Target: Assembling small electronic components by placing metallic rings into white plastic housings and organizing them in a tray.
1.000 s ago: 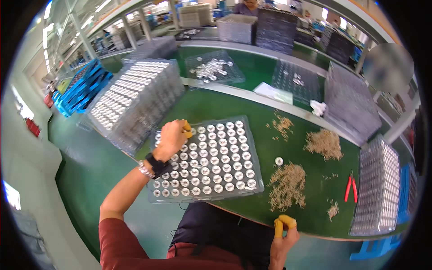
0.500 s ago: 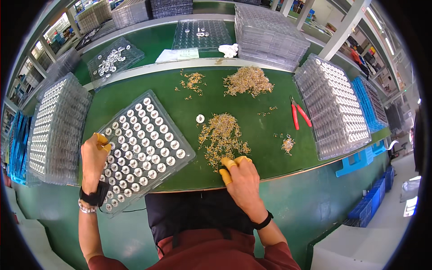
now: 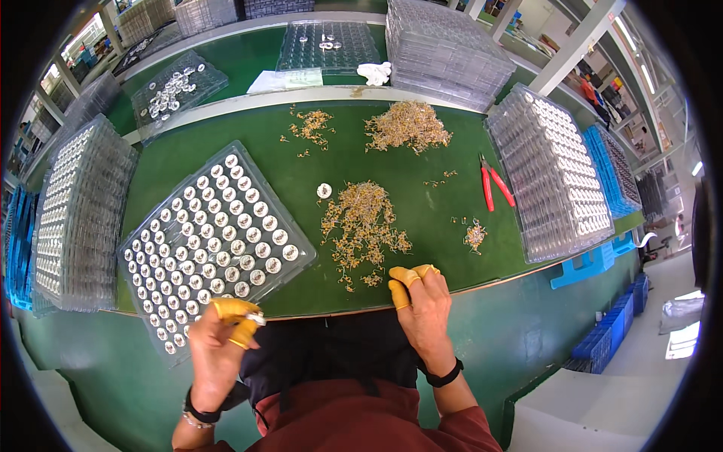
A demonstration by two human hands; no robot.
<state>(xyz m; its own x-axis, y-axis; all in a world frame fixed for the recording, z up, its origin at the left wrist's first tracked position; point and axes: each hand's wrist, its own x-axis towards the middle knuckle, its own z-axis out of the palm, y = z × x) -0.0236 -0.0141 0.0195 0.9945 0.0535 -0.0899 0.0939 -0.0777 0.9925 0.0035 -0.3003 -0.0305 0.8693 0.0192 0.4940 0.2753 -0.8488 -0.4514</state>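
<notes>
White round piece (image 3: 257,319) is out of the tray, by the near edge of the counter (image 3: 444,203), where the person's left hand (image 3: 213,350) holds it; this grip is closed, with the piece pinched between fingertips in yellow covers. The right hand (image 3: 424,313) is at the same edge, its covered fingers bent and close together; I cannot tell if this grip has something very small inside. At the left, the clear tray (image 3: 303,256) lies at an angle and carries rows of similar pieces, so it seems nearly full, though I cannot judge whether each piece is finished. To its right spreads a front pile of small wire parts (image 3: 365,222), with one loose round piece (image 3: 324,190) just beside it. Farther are red-handled pliers (image 3: 486,188) and a back pile of wire parts (image 3: 408,126), so much material seems left. A left stack of filled trays (image 3: 86,218) and a right stack (image 3: 557,173) are perhaps done, perhaps waiting. At the far side, a back tray (image 3: 211,83) holds scattered pieces, near a white paper (image 3: 285,80). I can read no brand or label; any marks on the paper are too small.
</notes>
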